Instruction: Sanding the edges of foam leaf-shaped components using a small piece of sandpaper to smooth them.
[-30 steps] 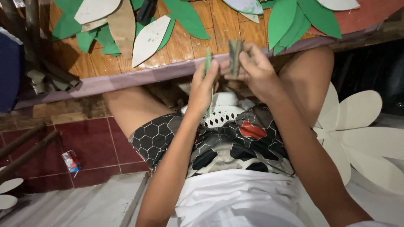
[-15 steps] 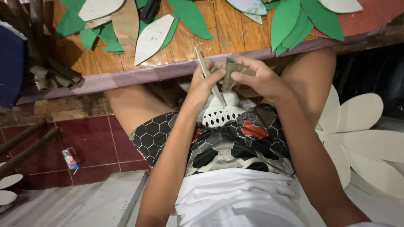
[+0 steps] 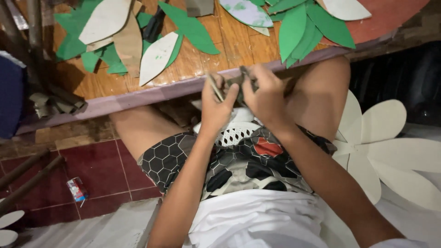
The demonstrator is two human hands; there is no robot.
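**Two hands work a small cardboard scrap over the lap**

At the centre of the frame, a seated person's left hand (image 3: pixel 219 106) and right hand (image 3: pixel 264 94) meet just above patterned hexagon-print shorts (image 3: pixel 239 160). Both are closed around a small grey-brown cardboard piece (image 3: pixel 240 81); the left also pinches a thin pale strip (image 3: pixel 215 88). Behind them, along the upper frame, a wooden board (image 3: pixel 202 59) carries green paper leaves (image 3: pixel 301 27) and pale cardboard leaf cut-outs (image 3: pixel 156 57). A large white petal-shaped cut-out (image 3: pixel 390 147) lies at the right. To handle the piece well, a firm pinch close to the fingertips, hands steadied together, seems wise.
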